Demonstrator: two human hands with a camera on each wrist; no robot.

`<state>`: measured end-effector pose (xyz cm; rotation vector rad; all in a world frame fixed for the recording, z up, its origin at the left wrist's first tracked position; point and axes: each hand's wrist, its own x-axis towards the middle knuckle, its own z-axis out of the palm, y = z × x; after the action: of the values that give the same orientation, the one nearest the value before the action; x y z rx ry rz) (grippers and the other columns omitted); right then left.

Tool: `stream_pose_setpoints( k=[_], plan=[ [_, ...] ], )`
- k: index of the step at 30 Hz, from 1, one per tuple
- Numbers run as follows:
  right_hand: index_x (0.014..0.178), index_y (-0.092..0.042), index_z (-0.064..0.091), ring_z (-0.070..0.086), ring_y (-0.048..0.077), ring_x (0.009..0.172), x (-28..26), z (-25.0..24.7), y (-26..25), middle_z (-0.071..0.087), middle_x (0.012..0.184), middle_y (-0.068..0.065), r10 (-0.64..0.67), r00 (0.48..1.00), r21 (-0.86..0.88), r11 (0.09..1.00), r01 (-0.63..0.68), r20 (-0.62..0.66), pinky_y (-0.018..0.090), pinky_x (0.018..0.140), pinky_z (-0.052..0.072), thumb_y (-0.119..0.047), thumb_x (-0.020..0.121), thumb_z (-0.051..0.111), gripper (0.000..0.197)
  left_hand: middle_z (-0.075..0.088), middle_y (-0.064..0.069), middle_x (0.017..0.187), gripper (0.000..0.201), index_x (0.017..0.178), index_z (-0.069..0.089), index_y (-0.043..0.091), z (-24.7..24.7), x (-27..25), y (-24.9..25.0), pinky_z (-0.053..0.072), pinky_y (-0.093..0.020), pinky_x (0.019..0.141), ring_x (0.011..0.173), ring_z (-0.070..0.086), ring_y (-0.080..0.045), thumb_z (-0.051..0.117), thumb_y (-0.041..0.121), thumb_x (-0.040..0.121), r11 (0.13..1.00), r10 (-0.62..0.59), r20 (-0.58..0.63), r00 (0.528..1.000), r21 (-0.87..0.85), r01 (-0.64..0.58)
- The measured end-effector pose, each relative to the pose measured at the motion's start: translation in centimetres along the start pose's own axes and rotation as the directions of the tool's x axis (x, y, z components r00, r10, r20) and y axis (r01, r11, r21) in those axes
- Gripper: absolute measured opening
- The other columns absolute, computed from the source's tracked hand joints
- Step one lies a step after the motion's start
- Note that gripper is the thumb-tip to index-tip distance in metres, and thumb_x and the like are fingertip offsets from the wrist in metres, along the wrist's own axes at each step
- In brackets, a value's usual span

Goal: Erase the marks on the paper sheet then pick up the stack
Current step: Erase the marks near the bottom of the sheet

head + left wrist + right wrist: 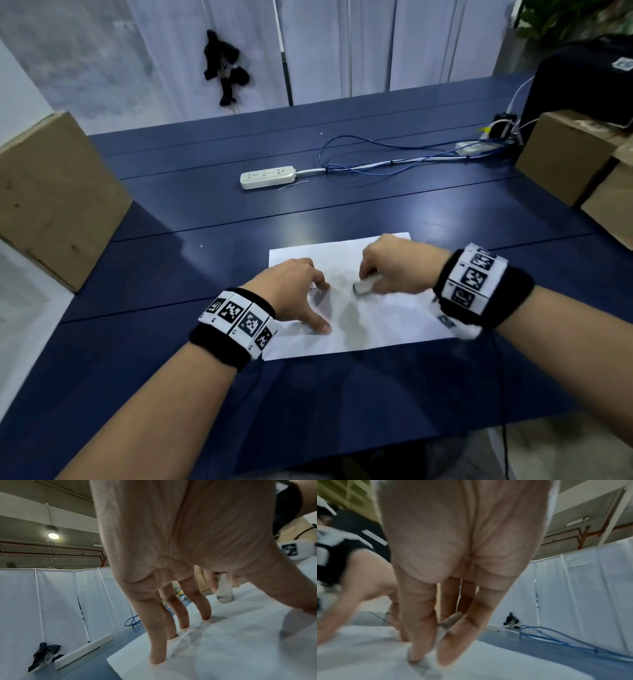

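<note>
A white paper sheet (373, 322) lies flat on the dark blue table (212, 212), near its front edge. My left hand (301, 291) presses the sheet's left part with spread straight fingers (157, 654) and thumb, fingertips on the paper (240, 649). My right hand (390, 270) pinches a small white eraser (362, 287) and holds its tip on the paper's middle; the hand is motion-blurred. The eraser (426, 668) sticks out below the thumb and fingers (418, 635), touching the sheet (359, 655). From the left wrist the eraser (223, 592) stands behind my fingers. Marks on the paper are too faint to tell.
A white power strip (267, 176) with blue and white cables (394, 161) lies at the table's back. Cardboard boxes stand at the left (51, 195) and right (575, 154) edges. White partition panels (308, 44) rise behind, with a black rag (222, 68) hanging.
</note>
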<state>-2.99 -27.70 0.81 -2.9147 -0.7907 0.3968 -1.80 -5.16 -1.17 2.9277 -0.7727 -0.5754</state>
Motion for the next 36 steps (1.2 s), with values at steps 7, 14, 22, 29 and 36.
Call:
stream_pose_setpoints(
  k=[7,14,22,29,36],
  plan=[
    [0.107,-0.024,0.075,0.057,0.009,0.085,-2.3,1.1,-1.1,0.070,0.100,-0.006,-0.152,0.973,0.078,0.987,0.141,0.171,0.027,0.082,0.050,-0.027,0.077,0.072,0.031,0.049,0.013,0.110,0.080,0.122,0.063,0.035,0.1,0.3,-0.2,0.050,-0.039,0.093,0.105,0.050,-0.011,0.085,0.069,0.053,1.000,-0.007,-0.002,1.000,-0.003,0.007],
    [0.089,-0.020,0.076,0.063,0.020,0.082,0.2,0.3,1.3,0.072,0.082,-0.002,0.044,0.997,0.012,0.999,-0.043,-0.070,0.034,0.073,0.055,-0.048,0.089,0.062,0.032,0.050,0.013,0.113,0.077,0.121,0.064,0.034,0.0,0.2,0.0,0.051,-0.037,0.091,0.100,0.048,-0.009,0.086,0.066,0.054,1.000,0.003,-0.001,1.000,-0.007,-0.003],
    [0.104,-0.025,0.076,0.059,0.008,0.083,-1.5,1.3,-0.6,0.073,0.096,-0.006,-0.124,0.987,0.090,0.989,0.115,0.102,0.027,0.081,0.053,-0.032,0.077,0.072,0.028,0.049,0.013,0.111,0.078,0.120,0.064,0.034,0.0,0.2,0.0,0.051,-0.038,0.091,0.103,0.050,-0.010,0.086,0.067,0.053,1.000,-0.004,0.007,1.000,0.000,0.004],
    [0.098,-0.023,0.077,0.062,0.013,0.080,-0.6,0.9,0.7,0.073,0.089,-0.005,-0.072,0.997,0.084,0.994,0.071,0.004,0.030,0.078,0.053,-0.048,0.077,0.061,0.037,0.049,0.014,0.111,0.077,0.121,0.064,0.035,-0.1,0.1,0.0,0.050,-0.037,0.091,0.105,0.049,-0.009,0.086,0.066,0.054,1.000,-0.007,-0.007,1.000,-0.013,0.007],
    [0.097,-0.024,0.077,0.064,0.015,0.081,-0.5,0.3,0.6,0.073,0.086,-0.006,-0.041,0.996,0.071,0.997,0.035,0.073,0.033,0.077,0.056,-0.038,0.073,0.067,0.030,0.050,0.013,0.112,0.075,0.120,0.064,0.033,-0.3,0.1,0.3,0.050,-0.036,0.090,0.104,0.050,-0.010,0.088,0.063,0.055,1.000,-0.002,0.003,1.000,-0.007,0.002]
  ],
)
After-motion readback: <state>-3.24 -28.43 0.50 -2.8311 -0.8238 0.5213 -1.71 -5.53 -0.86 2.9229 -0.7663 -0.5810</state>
